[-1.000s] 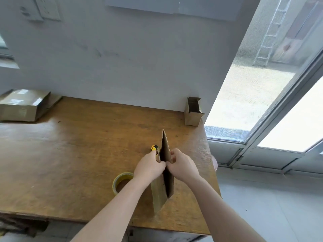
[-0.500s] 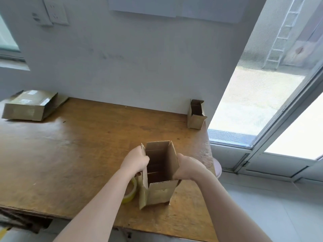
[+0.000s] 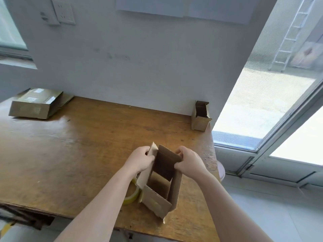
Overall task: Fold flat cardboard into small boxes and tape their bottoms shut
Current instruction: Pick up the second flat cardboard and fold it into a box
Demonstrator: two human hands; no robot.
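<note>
A small brown cardboard box (image 3: 158,201), opened into a tube, is held above the wooden table (image 3: 70,154) near its front right corner. My left hand (image 3: 140,160) pinches the box's left end flap. My right hand (image 3: 189,163) grips the far flap, which is bent inward over the opening. A roll of yellowish tape (image 3: 132,193) lies on the table just left of the box, partly hidden by my left forearm. A folded small box (image 3: 200,116) stands open-topped at the table's far right corner by the wall.
A flat taped cardboard package (image 3: 35,105) lies at the far left against the wall. The table's right edge borders a glass door (image 3: 279,102) and the floor. A round pink stool (image 3: 221,171) shows just past that edge.
The cardboard went from a flat sheet held edge-on to an open rectangular tube. Now the far flap is bent inward, and both hands have shifted up to the flaps.
</note>
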